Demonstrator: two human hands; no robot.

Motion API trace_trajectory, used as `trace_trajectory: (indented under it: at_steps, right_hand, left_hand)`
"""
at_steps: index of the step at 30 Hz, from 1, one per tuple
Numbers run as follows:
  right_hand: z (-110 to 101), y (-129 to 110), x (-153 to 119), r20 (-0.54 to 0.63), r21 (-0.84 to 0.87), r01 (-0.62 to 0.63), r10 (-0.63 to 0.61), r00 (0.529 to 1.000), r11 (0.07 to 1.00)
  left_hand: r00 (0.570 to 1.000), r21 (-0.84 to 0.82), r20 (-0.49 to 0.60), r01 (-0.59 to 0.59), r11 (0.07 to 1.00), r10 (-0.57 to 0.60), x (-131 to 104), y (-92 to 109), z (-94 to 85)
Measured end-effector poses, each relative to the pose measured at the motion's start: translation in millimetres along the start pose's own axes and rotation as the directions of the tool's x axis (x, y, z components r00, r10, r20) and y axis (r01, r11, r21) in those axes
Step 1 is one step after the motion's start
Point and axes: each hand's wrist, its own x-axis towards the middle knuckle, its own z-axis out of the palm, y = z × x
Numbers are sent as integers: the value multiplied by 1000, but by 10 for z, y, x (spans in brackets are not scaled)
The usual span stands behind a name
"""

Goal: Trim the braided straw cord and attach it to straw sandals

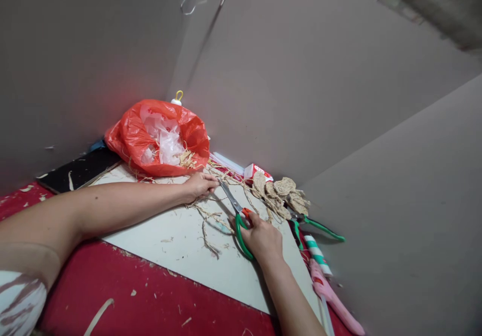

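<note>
The right hand [263, 235] has its grip wrapped round scissors [237, 208], whose blades point away and leftward above the white board [233, 273] toward the left hand [201, 186], its fingertips pinched, apparently on a fibre strand [206, 216].

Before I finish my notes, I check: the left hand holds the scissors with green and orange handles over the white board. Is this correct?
Wrong hand: the head view shows the right hand holding those scissors over the white board.

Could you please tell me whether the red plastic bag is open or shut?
The red plastic bag is open: its mouth gapes, showing white plastic and pale scraps inside.
</note>
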Motion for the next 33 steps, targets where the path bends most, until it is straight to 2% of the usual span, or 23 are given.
trace_trajectory:
  at_steps: [7,13,17,20,22,23,26,29,31,33]
  right_hand:
    - [33,66,26,46,8,5,-5,999,1000]
    - [23,40,10,18,32,-2,2,1000,999]
    - [66,43,5,17,137,-26,24,1000,990]
    - [91,87,16,-62,316,-65,89,994,946]
    - [75,110,16,-129,513,-48,133,983,857]
    - [56,111,12,-149,622,-27,152,977,782]
    - [-23,50,-26,-107,893,11,189,976,451]
    - [-93,-79,-79,-14,991,-11,183,983,136]
    - [-124,-161,-110,29,999,-31,160,987,13]
    - [-149,-211,-129,70,996,-62,133,989,-62]
  left_hand:
    - [1000,-8,-23,-5,1000,5,54,-75,-17]
    - [1000,-22,-24,15,1000,-15,39,-42,-7]
    - [999,-41,-3,34,999,-34,23,-7,-6]
    - [999,-53,23,43,998,-42,37,15,-18]
    - [998,-55,43,47,997,-45,44,43,-19]
    - [998,-53,57,45,998,-42,41,61,-14]
    - [992,-41,130,7,999,-2,-15,113,38]
    - [968,-15,251,13,1000,-9,-143,114,139]
    - [940,23,338,43,999,-48,-247,81,218]
    - [910,87,407,48,995,-80,-340,40,289]
